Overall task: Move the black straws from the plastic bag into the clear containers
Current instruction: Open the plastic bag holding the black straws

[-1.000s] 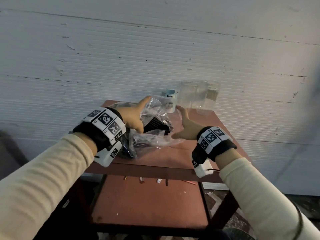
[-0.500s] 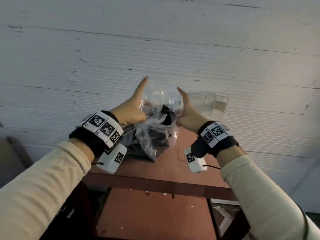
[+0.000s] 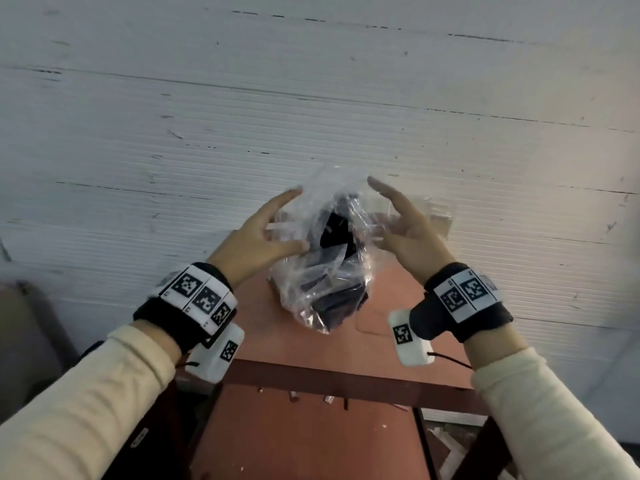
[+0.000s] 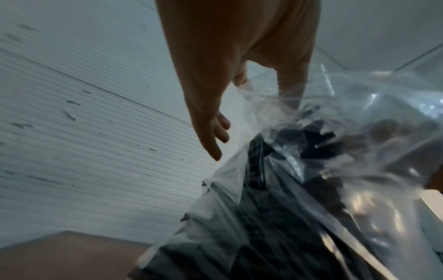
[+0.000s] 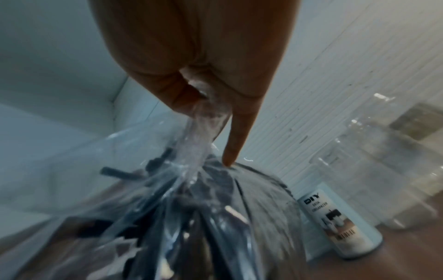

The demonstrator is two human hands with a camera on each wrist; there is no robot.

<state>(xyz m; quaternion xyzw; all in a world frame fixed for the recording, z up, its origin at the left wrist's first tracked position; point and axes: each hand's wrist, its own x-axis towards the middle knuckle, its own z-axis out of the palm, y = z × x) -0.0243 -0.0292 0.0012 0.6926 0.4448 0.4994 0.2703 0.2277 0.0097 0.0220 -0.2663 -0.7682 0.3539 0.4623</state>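
Observation:
A clear plastic bag point(image 3: 322, 275) full of black straws point(image 3: 334, 230) hangs just above the red-brown table point(image 3: 311, 351), held between both hands. My left hand point(image 3: 266, 233) pinches the bag's left rim with the thumb while its other fingers stretch out. In the left wrist view the thumb point(image 4: 290, 89) goes behind the plastic of the bag point(image 4: 311, 180). My right hand point(image 5: 191, 66) grips a bunched strip of the bag point(image 5: 196, 132), index finger pointing down. The clear containers point(image 3: 438, 216) stand at the table's back, partly hidden behind my right hand point(image 3: 401, 230).
A cylinder with a "DIY" label point(image 5: 335, 223) stands beside the clear containers point(image 5: 383, 170) near the white ribbed wall point(image 3: 311, 116). A lower shelf point(image 3: 311, 438) lies under the table, with small bits along its back edge.
Both hands have lifted the bag off the table and brought it upright. The fingers now spread wider at the bag's top than half a second ago.

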